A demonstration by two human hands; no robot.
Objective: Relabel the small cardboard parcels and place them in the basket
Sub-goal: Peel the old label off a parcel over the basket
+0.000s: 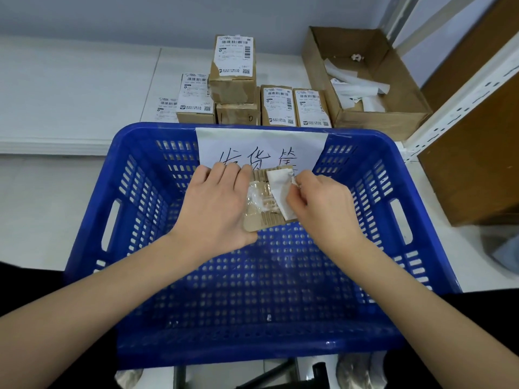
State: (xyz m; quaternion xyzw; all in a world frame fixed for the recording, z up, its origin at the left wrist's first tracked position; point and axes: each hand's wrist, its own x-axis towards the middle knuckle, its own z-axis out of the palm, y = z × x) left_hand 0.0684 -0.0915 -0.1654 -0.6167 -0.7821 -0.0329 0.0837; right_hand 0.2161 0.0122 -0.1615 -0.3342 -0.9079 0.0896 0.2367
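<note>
- The left hand [216,203] gripped a small cardboard parcel [265,203] above the blue basket [365,276].
- The right hand [317,204] pinched the curled edge of its white label [278,189], apparently peeling it off.
- The basket looked to hold no parcels yet.
- Five or so labelled parcels [234,68] waited on the table [70,88], so nearly all the work seemed left.
- An open box [362,119] held peeled paper scraps.
</note>
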